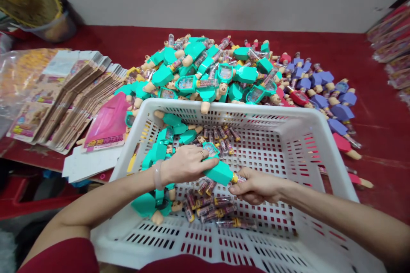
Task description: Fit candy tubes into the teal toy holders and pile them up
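Observation:
My left hand (187,164) grips the top of a teal plastic toy figure (218,172) inside a white plastic basket. My right hand (256,185) pinches the figure's far end, where a small candy tube (238,178) sticks out. Loose candy tubes (208,209) lie on the basket floor beneath my hands. More teal figures (153,158) sit along the basket's left side. A large heap of teal figures (205,72) lies beyond the basket (224,111), and one figure hangs over its far rim.
Purple and red figures (326,89) spread across the red table (368,51) to the right. Stacked printed cards (77,98) and a pink card (107,115) lie at the left. A woven hat (28,0) sits in the far left corner, and packaged cards (390,47) line the right edge.

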The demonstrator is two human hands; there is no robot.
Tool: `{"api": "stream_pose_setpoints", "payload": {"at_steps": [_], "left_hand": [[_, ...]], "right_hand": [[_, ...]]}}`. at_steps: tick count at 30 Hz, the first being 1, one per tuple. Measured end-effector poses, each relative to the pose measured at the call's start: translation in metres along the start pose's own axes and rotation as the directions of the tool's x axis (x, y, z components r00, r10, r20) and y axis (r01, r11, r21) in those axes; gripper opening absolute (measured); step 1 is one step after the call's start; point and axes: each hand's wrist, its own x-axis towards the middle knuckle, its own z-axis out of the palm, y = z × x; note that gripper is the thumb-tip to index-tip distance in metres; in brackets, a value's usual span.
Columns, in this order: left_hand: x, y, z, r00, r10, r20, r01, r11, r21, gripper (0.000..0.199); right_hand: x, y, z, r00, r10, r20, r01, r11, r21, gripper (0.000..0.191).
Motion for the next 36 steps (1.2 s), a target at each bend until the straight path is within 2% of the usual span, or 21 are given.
{"api": "stream_pose_setpoints", "payload": {"at_steps": [2,4,5,7,9,10,12,14,16,18,19,21,24,26,27,29,30,31,33,35,36], "left_hand": [[0.001,-0.003,-0.001,1.0,-0.012,0.008,0.012,1.0,-0.02,0.027],[0.002,-0.004,0.0,0.995,-0.051,0.083,0.062,0.989,-0.137,0.029],[0.003,-0.004,0.001,0.988,-0.084,0.13,0.11,0.971,-0.211,0.032],[0.006,-0.002,0.003,0.962,-0.156,0.222,0.232,0.897,-0.376,0.041],[0.008,-0.001,0.004,0.921,-0.199,0.334,0.363,0.749,-0.555,0.048],[0.01,0.0,0.004,0.891,-0.198,0.408,0.433,0.639,-0.636,0.05],[0.011,0.0,0.003,0.816,-0.144,0.56,0.568,0.376,-0.732,0.051],[0.012,0.001,0.003,0.743,-0.074,0.666,0.668,0.141,-0.73,0.051],[0.013,0.002,0.003,0.703,-0.021,0.711,0.711,0.017,-0.703,0.051],[0.012,0.004,0.006,0.702,0.004,0.712,0.712,0.044,-0.701,0.051],[0.011,0.005,0.008,0.725,-0.01,0.689,0.685,0.117,-0.719,0.05],[0.008,0.007,0.014,0.823,-0.11,0.557,0.553,0.381,-0.741,0.047],[0.002,0.01,0.022,0.969,-0.124,0.212,0.218,0.835,-0.506,0.037],[-0.001,0.011,0.024,0.993,-0.021,0.114,0.055,0.952,-0.301,0.036],[-0.001,0.011,0.024,0.995,0.004,0.104,0.023,0.967,-0.253,0.036],[0.0,0.01,0.023,0.993,-0.067,0.098,0.091,0.957,-0.275,0.035],[0.002,0.009,0.022,0.984,-0.138,0.114,0.169,0.925,-0.34,0.034],[0.005,0.007,0.021,0.965,-0.212,0.157,0.26,0.862,-0.435,0.034],[0.009,0.003,0.019,0.901,-0.271,0.338,0.431,0.639,-0.637,0.045],[0.011,0.002,0.018,0.856,-0.198,0.478,0.514,0.431,-0.742,0.051],[0.011,0.003,0.017,0.859,-0.192,0.475,0.51,0.406,-0.758,0.048]], "right_hand": [[0.002,-0.001,-0.002,1.0,-0.008,0.005,0.008,1.0,0.007,0.043],[0.004,-0.001,-0.003,0.98,-0.129,-0.152,0.085,0.96,-0.268,0.036],[0.005,0.0,-0.003,0.942,-0.236,-0.24,0.095,0.871,-0.482,0.029],[0.008,0.003,-0.003,0.819,-0.482,-0.311,-0.007,0.534,-0.846,0.013],[0.011,0.009,-0.004,0.714,-0.654,-0.25,-0.164,0.19,-0.968,0.004],[0.012,0.012,-0.004,0.682,-0.702,-0.204,-0.216,0.073,-0.974,0.007],[0.014,0.016,-0.005,0.637,-0.762,-0.117,-0.261,-0.07,-0.963,0.009],[0.014,0.017,-0.006,0.607,-0.791,-0.068,-0.286,-0.138,-0.948,0.008],[0.013,0.015,-0.005,0.609,-0.79,-0.068,-0.299,-0.149,-0.943,0.008],[0.011,0.013,-0.003,0.643,-0.756,-0.123,-0.298,-0.098,-0.949,0.009],[0.01,0.012,-0.003,0.674,-0.719,-0.17,-0.292,-0.047,-0.955,0.008],[0.008,0.01,-0.002,0.748,-0.603,-0.278,-0.262,0.117,-0.958,0.006],[0.006,0.008,-0.002,0.883,-0.335,-0.33,-0.128,0.504,-0.854,0.019],[0.007,0.01,-0.004,0.952,-0.191,-0.238,-0.031,0.715,-0.699,0.03],[0.008,0.011,-0.006,0.969,-0.155,-0.194,-0.007,0.765,-0.644,0.033],[0.011,0.017,-0.012,0.961,-0.191,-0.202,0.004,0.735,-0.678,0.031],[0.013,0.02,-0.017,0.923,-0.274,-0.271,-0.026,0.656,-0.754,0.027],[0.014,0.024,-0.022,0.86,-0.406,-0.309,-0.047,0.541,-0.84,0.019],[0.014,0.032,-0.033,0.687,-0.665,-0.291,-0.092,0.319,-0.943,0.014],[0.012,0.04,-0.044,0.643,-0.718,-0.266,-0.101,0.265,-0.959,0.015],[0.012,0.044,-0.048,0.646,-0.704,-0.295,-0.099,0.306,-0.947,0.016]]}}
